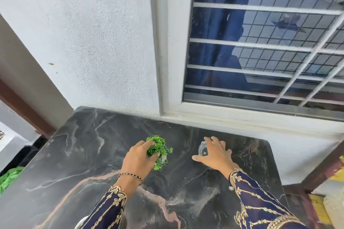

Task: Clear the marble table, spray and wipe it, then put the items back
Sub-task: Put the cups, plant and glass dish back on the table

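Lit by bright, even daylight, with only faint, soft shadows. Shows pale sheen on the marble table [83, 154] and reflections in the window glass [214, 24]. Bends straight lines toward the edges; slightly soft throughout.

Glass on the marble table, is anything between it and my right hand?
Nothing visible. The right hand is spread right over the glass, fingers reaching past its rim; whether they touch it is unclear. The small green plant is off to the left, gripped by the left hand, apart from the glass.
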